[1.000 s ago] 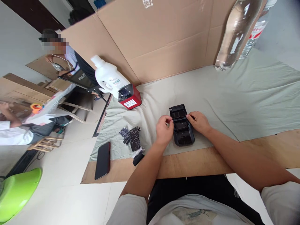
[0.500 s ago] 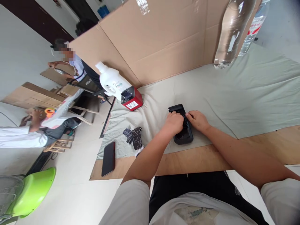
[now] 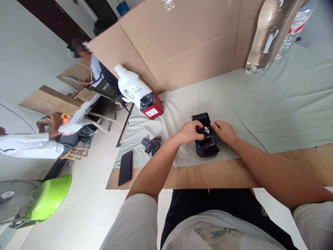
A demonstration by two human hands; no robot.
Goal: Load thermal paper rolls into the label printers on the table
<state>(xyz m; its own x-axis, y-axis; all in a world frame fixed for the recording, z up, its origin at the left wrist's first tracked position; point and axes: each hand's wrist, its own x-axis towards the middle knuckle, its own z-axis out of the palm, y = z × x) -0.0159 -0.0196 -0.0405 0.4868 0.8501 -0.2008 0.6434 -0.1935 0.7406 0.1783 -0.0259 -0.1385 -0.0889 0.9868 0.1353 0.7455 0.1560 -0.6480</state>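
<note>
A black portable device (image 3: 201, 151), which looks like a small label printer, lies on the cloth with its inside exposed. My left hand (image 3: 189, 132) is closed at its middle, pinching a black ribbon roll (image 3: 210, 141) whose white core end faces up to the right. Loose black film from the roll spreads over the device's lower half. My right hand (image 3: 225, 131) grips the device's right edge, thumb and fingertips pressed together beside the roll. Left of my forearm, crumpled black film with a small roll (image 3: 153, 144) rests on the cloth.
A red and black box (image 3: 153, 107) and a white jug (image 3: 134, 83) stand back left, before a cardboard panel (image 3: 197, 45). A phone (image 3: 125, 168) lies near the front edge. Large bottles (image 3: 270, 34) stand back right. Two people sit at the left, near a green basin (image 3: 53, 198).
The ribbon roll's white core and loose film now show above the device; before, my left hand was down inside it. My left hand has lifted slightly, and the whole view has shifted.
</note>
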